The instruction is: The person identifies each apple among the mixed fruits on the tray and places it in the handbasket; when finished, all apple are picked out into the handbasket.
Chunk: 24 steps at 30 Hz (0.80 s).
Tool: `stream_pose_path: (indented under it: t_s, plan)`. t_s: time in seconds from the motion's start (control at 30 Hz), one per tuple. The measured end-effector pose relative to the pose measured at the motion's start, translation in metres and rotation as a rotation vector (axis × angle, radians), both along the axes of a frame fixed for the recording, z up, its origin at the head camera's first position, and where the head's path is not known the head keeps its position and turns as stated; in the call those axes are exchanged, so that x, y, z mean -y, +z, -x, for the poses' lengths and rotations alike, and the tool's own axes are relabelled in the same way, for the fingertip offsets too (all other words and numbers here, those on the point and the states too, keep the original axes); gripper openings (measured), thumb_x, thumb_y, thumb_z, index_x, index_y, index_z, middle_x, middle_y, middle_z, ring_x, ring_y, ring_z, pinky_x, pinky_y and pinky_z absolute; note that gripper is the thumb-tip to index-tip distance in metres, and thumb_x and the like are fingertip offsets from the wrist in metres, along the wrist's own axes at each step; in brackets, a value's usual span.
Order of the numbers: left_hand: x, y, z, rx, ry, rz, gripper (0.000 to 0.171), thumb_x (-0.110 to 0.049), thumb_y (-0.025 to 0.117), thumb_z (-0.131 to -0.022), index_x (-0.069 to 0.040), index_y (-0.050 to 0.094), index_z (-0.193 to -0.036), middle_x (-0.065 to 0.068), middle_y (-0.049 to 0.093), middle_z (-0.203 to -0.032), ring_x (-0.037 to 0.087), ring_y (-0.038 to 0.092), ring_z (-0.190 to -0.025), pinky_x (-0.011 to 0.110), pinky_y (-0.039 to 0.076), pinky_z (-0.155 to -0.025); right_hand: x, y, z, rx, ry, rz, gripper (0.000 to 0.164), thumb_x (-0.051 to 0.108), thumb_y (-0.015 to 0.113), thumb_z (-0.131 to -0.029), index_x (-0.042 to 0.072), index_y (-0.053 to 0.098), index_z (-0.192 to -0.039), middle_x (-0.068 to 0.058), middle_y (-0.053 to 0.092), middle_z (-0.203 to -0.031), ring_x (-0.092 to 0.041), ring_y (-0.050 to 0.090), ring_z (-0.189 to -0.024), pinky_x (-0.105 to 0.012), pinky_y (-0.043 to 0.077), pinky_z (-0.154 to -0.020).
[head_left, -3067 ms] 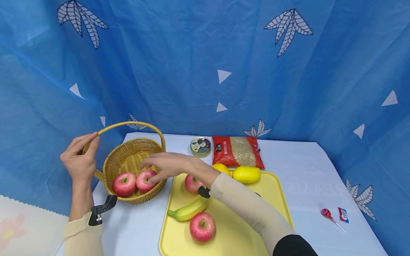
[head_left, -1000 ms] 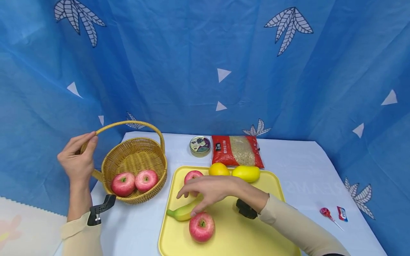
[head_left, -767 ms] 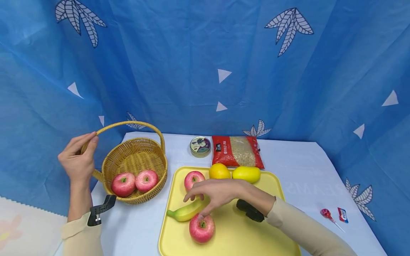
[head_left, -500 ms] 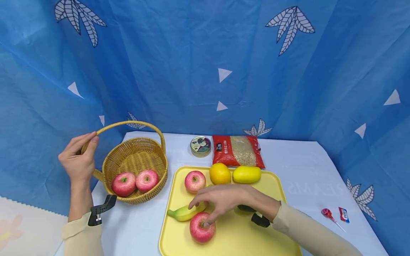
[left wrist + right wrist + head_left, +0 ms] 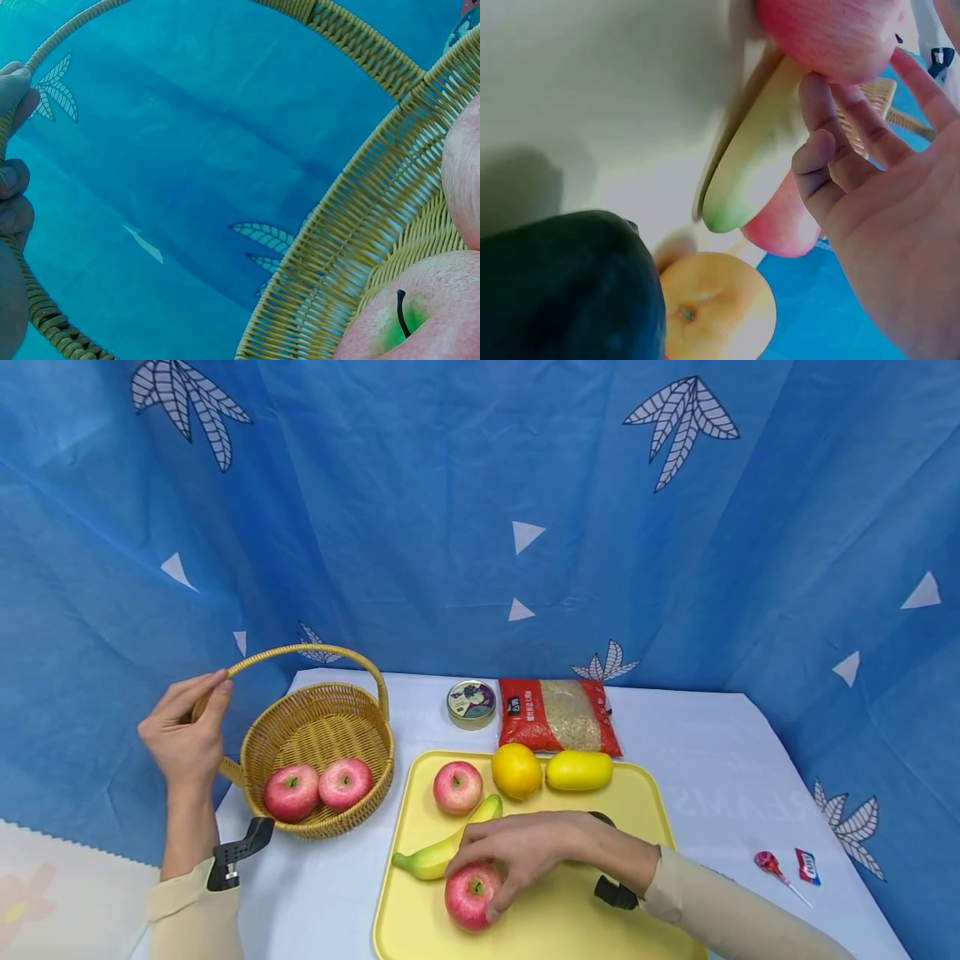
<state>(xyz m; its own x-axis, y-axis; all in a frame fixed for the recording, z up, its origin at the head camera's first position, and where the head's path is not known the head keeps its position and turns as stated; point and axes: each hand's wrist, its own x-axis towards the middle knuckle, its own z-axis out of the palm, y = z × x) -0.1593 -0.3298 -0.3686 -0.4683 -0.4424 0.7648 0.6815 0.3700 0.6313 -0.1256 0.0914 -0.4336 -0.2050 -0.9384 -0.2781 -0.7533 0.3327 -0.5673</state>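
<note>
My left hand grips the arched handle of a wicker basket, which holds two apples, a left one and a right one. Over the yellow tray, my right hand has its thumb and fingers curled round the front apple. Just behind that apple lies a banana, partly covered by the hand. Another apple, an orange and a yellow oblong fruit line the tray's back. The right wrist view shows a dark green fruit, mostly hidden by the forearm in the head view.
Behind the tray stand a round tin and a red bag with a clear window. A lollipop and a small packet lie at the right on the white cloth. Blue curtain encloses the back and sides.
My right hand has left the right apple in the basket, crossed to the tray and come down round the front apple. The left hand keeps its hold on the handle.
</note>
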Motion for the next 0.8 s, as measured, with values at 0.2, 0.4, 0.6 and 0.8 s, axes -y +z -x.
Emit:
stream_pose_path:
  t_s: [0.2, 0.4, 0.6, 0.8]
  plan:
    - [-0.0005, 0.0001, -0.0009, 0.002, 0.009, -0.002, 0.015, 0.011, 0.073, -0.084, 0.013, 0.075, -0.100, 0.018, 0.075, -0.095, 0.007, 0.069, -0.082, 0.013, 0.052, -0.073, 0.0009, -0.0044, -0.0025, -0.028, 0.021, -0.017, 0.063, 0.057, 0.071, -0.087, 0.042, 0.050, -0.144, 0.016, 0.051, -0.130, 0.004, 0.050, -0.107, -0.017, 0.044, -0.097]
    - [-0.0008, -0.0004, 0.0004, -0.033, -0.023, -0.021, 0.014, 0.014, 0.073, -0.083, 0.015, 0.074, -0.097, 0.021, 0.075, -0.094, 0.009, 0.067, -0.079, 0.014, 0.050, -0.068, 0.0017, -0.0044, -0.0063, -0.089, 0.018, -0.038, 0.063, 0.058, 0.075, -0.084, 0.042, 0.051, -0.140, 0.017, 0.052, -0.126, 0.004, 0.051, -0.105, -0.019, 0.044, -0.098]
    - [0.0003, -0.0013, 0.0010, -0.034, -0.027, -0.022, 0.015, 0.014, 0.073, -0.083, 0.015, 0.074, -0.098, 0.020, 0.075, -0.093, 0.009, 0.068, -0.079, 0.014, 0.051, -0.069, 0.0011, -0.0052, -0.0075, -0.081, 0.021, -0.040, 0.064, 0.057, 0.077, -0.083, 0.040, 0.052, -0.139, 0.018, 0.053, -0.123, 0.004, 0.052, -0.104, -0.018, 0.045, -0.097]
    - [0.0009, -0.0008, 0.0019, -0.033, -0.020, -0.018, 0.014, 0.013, 0.073, -0.083, 0.015, 0.074, -0.098, 0.019, 0.075, -0.093, 0.009, 0.067, -0.078, 0.014, 0.050, -0.068, 0.0001, -0.0090, -0.0059, -0.059, 0.034, -0.037, 0.066, 0.058, 0.075, -0.084, 0.040, 0.050, -0.143, 0.018, 0.053, -0.126, 0.005, 0.051, -0.103, -0.016, 0.044, -0.095]
